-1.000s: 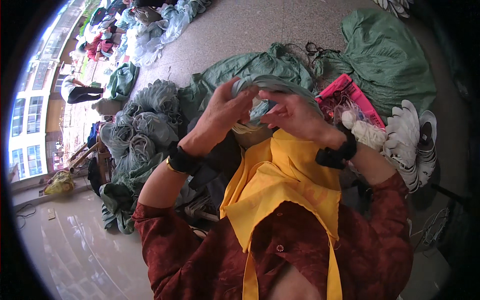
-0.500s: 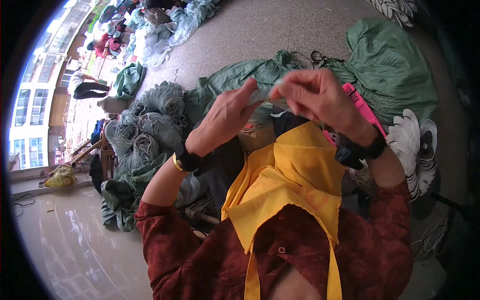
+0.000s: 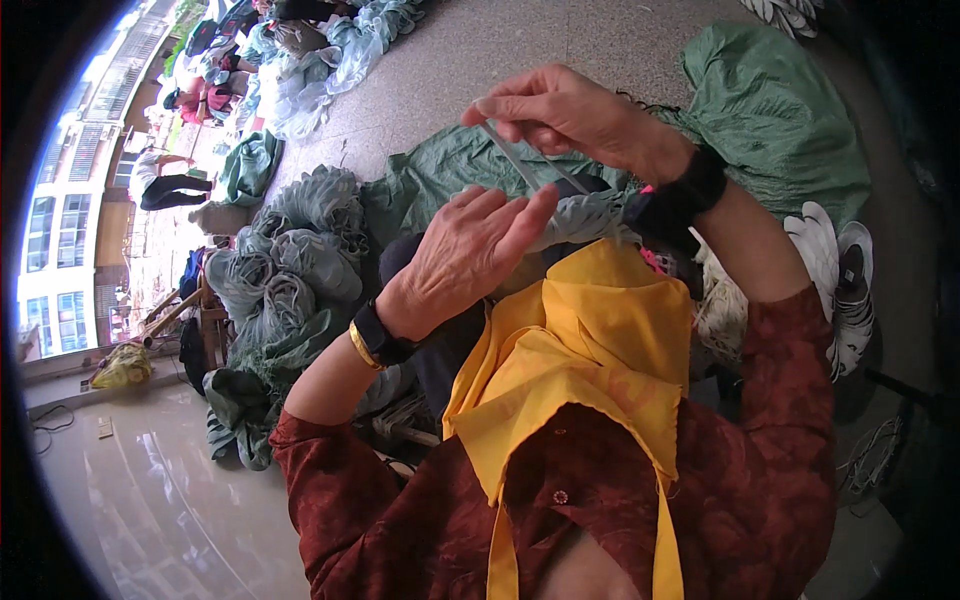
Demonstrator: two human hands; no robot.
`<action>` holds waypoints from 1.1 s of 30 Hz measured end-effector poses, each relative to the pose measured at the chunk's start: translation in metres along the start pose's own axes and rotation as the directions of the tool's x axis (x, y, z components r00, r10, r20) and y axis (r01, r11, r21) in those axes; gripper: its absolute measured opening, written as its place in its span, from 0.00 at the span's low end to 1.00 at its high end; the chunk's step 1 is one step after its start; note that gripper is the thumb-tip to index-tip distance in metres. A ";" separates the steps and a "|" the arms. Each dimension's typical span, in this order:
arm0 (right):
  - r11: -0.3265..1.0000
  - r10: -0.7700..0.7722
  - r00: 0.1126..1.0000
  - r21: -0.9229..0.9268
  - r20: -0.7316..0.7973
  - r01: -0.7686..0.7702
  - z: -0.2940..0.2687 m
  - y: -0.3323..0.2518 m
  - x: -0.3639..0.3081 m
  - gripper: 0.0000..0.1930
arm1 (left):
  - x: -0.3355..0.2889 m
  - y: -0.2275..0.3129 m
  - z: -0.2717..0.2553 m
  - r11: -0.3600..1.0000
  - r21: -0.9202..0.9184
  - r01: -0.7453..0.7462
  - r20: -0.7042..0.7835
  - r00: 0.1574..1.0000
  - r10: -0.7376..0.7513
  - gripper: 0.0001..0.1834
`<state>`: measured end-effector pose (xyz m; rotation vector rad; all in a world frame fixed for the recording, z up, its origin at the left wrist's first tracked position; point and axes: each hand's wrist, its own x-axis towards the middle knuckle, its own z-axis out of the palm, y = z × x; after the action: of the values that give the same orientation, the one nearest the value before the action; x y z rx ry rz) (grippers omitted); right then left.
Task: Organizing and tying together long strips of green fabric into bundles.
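Observation:
My left hand (image 3: 462,255) is closed round a bundle of grey-blue fabric strips (image 3: 588,218), which hangs out past the thumb to the right, above my lap. Its fingers curl away, so part of the grip is hidden. Higher up, my right hand (image 3: 575,115) pinches the end of a pale strip (image 3: 515,158) between thumb and fingertips. That strip stretches down, taut, to the left hand. A yellow apron (image 3: 610,320) covers my lap just below the bundle.
Coiled grey-blue strips (image 3: 290,255) lie heaped at the left. Green sacks (image 3: 770,120) spread ahead and to the right. Stacked white shoe parts (image 3: 850,290) stand by my right arm. Two people work far left; one is a standing person (image 3: 165,180).
My right hand has moved up and left, away from the left hand, drawing the strip out. The left hand has lowered slightly, and the bundle now shows beside it.

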<state>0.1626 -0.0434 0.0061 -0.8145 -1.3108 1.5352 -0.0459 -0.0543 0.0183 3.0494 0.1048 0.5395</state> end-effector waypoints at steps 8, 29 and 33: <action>0.933 0.001 0.971 -0.350 -0.240 -0.088 -0.032 0.034 0.026 0.14 | -0.005 0.009 -0.002 0.797 -0.402 0.450 0.096 0.887 -0.453 0.12; 0.998 -0.022 0.958 -0.055 -0.286 0.006 0.056 0.092 -0.053 0.10 | -0.013 -0.010 0.035 -0.134 -0.875 0.465 0.424 0.603 -0.675 0.12; 1.000 0.030 0.925 0.005 -0.379 -0.031 0.059 0.090 -0.061 0.10 | -0.023 -0.015 0.048 0.598 -0.592 0.541 -0.044 0.719 -0.694 0.13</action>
<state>0.1098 -0.1220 -0.0737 -1.0764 -1.0160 1.3163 -0.0519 -0.0425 -0.0351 2.1418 0.8474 0.7491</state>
